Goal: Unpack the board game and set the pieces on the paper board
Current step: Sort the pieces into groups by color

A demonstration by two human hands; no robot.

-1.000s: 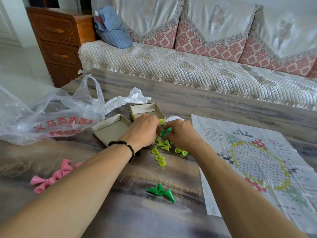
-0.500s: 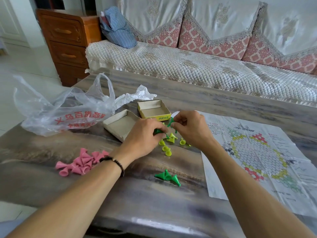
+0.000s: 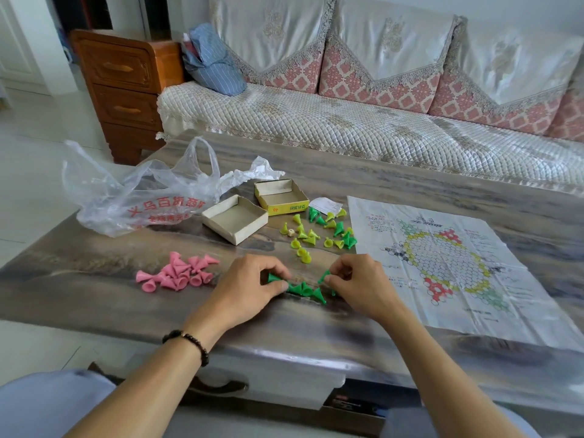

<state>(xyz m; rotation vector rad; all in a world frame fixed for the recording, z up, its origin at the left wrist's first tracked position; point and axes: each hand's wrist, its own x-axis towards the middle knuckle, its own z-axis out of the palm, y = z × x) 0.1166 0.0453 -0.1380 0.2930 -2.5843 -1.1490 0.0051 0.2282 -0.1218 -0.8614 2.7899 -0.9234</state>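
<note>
Head view, left hand [image 3: 249,287] fingers pinching green piece [image 3: 274,277], right hand [image 3: 360,284] likewise

A quilted sofa [image 3: 347,128] faces the marbled table [image 3: 94,279], beside a wooden, probably two-drawer cabinet [image 3: 126,86].

Near the tabletop's far-left corner you have a crumpled clear plastic bag [image 3: 139,197] with red print, its handles standing up. The table [image 3: 410,184] itself has a grey, streaked, glossy top. Beyond its far edge runs a sofa [image 3: 347,128] with a quilted cream seat and pink-patterned back cushions. A blue striped bundle [image 3: 211,61] sits at the sofa's left end, beside a wooden drawer cabinet [image 3: 126,86].
</note>
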